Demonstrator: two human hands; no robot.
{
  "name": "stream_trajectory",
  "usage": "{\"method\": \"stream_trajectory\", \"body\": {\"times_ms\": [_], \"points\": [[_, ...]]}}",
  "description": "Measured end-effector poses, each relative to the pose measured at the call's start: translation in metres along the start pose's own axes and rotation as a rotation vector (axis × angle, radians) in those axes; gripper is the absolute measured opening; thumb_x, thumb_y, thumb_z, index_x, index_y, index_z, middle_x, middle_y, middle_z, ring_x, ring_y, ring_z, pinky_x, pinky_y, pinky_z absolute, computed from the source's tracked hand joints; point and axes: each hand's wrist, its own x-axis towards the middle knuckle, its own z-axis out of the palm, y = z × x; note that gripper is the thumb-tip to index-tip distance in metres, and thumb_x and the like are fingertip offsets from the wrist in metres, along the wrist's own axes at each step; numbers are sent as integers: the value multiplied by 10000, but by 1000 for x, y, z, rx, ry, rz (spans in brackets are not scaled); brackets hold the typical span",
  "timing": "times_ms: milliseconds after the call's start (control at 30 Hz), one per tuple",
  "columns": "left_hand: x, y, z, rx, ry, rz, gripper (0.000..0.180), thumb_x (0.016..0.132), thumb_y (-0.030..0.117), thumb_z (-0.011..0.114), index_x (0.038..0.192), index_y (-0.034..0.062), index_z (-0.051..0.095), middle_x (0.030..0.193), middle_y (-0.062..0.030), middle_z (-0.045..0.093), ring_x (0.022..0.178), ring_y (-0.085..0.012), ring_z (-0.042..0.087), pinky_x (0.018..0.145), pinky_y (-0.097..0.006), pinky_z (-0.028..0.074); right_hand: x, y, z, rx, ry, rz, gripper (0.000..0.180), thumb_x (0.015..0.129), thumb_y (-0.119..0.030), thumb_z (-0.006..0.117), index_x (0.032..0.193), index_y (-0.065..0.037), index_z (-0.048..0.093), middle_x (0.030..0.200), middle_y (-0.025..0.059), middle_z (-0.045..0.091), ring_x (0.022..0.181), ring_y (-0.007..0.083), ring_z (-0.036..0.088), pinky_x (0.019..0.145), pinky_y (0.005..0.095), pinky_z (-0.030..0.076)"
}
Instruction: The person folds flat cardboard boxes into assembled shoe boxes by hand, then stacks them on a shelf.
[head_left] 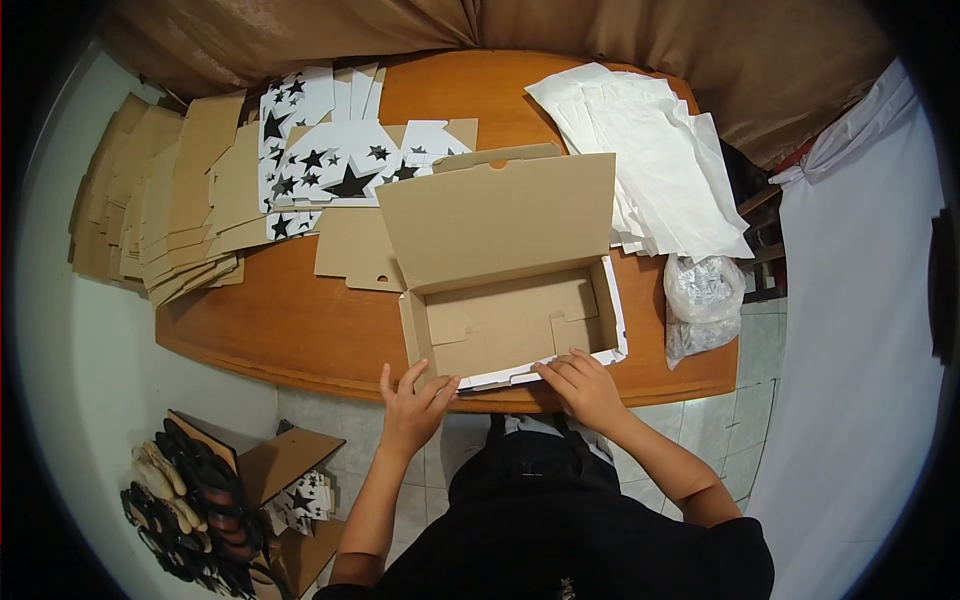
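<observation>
A cardboard box [515, 305] stands near the table's front edge with its lid [500, 215] raised at the back. Its inside is bare brown board, and its front wall has a white outer face. At the near left corner, my left hand [410, 412] has its fingers spread, with the fingertips touching the box. My right hand [588, 392] is closed over the top edge of the front wall, right of the middle. Both thumbs lie along that front side.
Flat brown cardboard pieces [160, 200] are piled at the left. White star-printed cardboard blanks [335, 165] lie behind the box. White paper sheets [650, 150] and a clear plastic bag [705, 305] are at the right. A shoe rack [200, 500] stands on the floor, lower left.
</observation>
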Motion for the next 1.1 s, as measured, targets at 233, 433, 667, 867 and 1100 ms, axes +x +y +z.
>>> {"method": "stream_trajectory", "body": {"times_ms": [233,433,667,867,1100], "points": [[9,-5,-8,-57,-243,-49,172,806,185,605,976,174,634,959,77,588,1158,-193,454,1011,-602,180,6,-10,7,9,7,119,362,733,-113,594,1092,-61,589,907,74,612,895,218,571,901,403,406],[-2,-11,-16,-281,83,-256,236,844,173,553,1068,142,621,1131,-86,537,1212,-305,387,1037,-577,154,60,-22,-7,106,129,101,296,796,-197,590,1055,-54,611,977,87,620,972,251,555,929,426,384],[-8,-39,5,-869,-235,-622,444,949,365,373,1101,22,610,1419,-219,288,1317,-422,201,1062,-546,76,193,-29,19,123,-71,-354,308,808,-251,585,1082,-113,609,1099,42,586,1122,248,473,1005,425,319],[3,-29,3,-495,-460,-540,573,959,424,292,1091,-46,592,1440,-252,201,1350,-429,77,1031,-615,5,240,-57,34,-462,-657,-398,311,814,-245,544,1080,-113,635,1085,20,610,1164,201,459,1086,469,196],[-12,-46,10,-838,-572,-532,607,959,431,278,1300,-59,390,1445,-288,130,1356,-422,48,1038,-597,11,246,-64,24,-388,-883,-226,270,809,-286,539,920,-94,692,999,12,647,1159,182,476,1111,489,118]]}}
